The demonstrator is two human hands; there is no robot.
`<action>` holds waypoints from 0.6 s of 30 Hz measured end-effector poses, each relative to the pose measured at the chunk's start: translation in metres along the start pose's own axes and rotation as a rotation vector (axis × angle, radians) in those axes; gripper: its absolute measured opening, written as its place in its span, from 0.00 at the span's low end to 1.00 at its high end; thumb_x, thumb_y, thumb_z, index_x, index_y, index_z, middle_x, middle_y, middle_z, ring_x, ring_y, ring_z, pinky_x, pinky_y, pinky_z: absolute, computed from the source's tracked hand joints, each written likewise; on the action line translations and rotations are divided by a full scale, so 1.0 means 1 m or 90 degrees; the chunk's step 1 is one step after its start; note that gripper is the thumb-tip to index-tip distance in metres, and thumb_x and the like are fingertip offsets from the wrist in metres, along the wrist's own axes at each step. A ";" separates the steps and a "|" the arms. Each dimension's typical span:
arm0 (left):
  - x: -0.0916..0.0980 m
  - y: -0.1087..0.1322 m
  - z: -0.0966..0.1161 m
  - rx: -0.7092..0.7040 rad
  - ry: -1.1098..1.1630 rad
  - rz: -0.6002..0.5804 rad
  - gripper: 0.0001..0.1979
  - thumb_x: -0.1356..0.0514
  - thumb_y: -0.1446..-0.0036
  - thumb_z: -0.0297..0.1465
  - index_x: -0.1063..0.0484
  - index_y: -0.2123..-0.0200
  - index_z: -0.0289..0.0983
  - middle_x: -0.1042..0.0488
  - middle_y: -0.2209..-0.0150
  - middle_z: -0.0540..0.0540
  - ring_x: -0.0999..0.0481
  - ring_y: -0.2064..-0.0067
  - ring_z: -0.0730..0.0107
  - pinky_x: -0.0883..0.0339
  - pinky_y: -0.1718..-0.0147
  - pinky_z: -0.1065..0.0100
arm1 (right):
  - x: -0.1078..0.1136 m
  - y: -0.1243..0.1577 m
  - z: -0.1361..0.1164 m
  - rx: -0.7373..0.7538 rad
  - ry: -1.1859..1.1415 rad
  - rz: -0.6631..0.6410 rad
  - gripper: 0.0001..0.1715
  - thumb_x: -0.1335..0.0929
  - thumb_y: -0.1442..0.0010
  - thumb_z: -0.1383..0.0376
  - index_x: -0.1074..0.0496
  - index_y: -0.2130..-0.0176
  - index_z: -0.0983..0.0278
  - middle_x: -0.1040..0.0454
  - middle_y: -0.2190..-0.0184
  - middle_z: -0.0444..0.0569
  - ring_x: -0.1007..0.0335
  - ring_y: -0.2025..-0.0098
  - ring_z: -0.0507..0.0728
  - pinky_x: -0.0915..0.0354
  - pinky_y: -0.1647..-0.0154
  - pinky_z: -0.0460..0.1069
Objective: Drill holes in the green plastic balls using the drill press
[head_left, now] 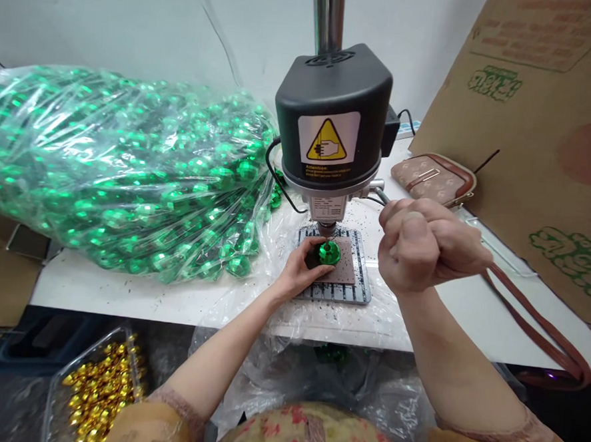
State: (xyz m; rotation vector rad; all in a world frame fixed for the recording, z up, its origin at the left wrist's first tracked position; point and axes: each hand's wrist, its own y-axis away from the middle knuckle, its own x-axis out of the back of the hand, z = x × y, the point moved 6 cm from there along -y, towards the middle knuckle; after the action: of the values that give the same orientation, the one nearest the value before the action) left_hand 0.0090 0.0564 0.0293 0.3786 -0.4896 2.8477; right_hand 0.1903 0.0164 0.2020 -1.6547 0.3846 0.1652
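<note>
A black bench drill press (332, 110) with a yellow warning label stands in the middle. Under its chuck (327, 228), a shiny green faceted ball (330, 252) rests on a brownish square pad (345, 267). The pad lies on the slotted metal base (362, 293). My left hand (302, 268) pinches the ball between thumb and fingers from the left side. To the right of the drill head, my right hand (414, 241) is closed in a fist around the drill press lever (381, 194), most of which the fingers hide.
A big clear bag of green balls (122, 177) fills the left of the table. At right are a patterned purse (431, 179) with a brown strap and a cardboard box (540, 149). Lower left, a clear bin (54, 393) holds gold balls. Dark shavings litter the base.
</note>
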 end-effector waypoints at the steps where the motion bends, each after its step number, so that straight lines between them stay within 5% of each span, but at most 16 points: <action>1: 0.000 0.000 0.000 -0.001 0.002 0.000 0.30 0.26 0.44 0.45 0.29 0.43 0.38 0.20 0.47 0.38 0.20 0.44 0.52 0.27 0.44 0.55 | 0.001 0.001 -0.001 0.002 0.004 0.000 0.30 0.33 0.36 0.72 0.56 0.78 0.62 0.52 0.83 0.38 0.55 0.82 0.44 0.48 0.82 0.47; 18: -0.001 0.000 -0.003 0.002 0.016 0.003 0.30 0.26 0.44 0.44 0.29 0.43 0.38 0.20 0.47 0.38 0.20 0.44 0.52 0.27 0.44 0.55 | 0.006 0.016 -0.001 0.074 -0.031 -0.046 0.27 0.33 0.41 0.77 0.55 0.77 0.62 0.47 0.80 0.38 0.53 0.81 0.44 0.47 0.81 0.47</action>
State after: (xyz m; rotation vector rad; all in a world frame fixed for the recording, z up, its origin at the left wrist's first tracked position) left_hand 0.0090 0.0569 0.0266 0.3424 -0.4818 2.8544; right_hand 0.1906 0.0128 0.1853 -1.5455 0.2916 0.1266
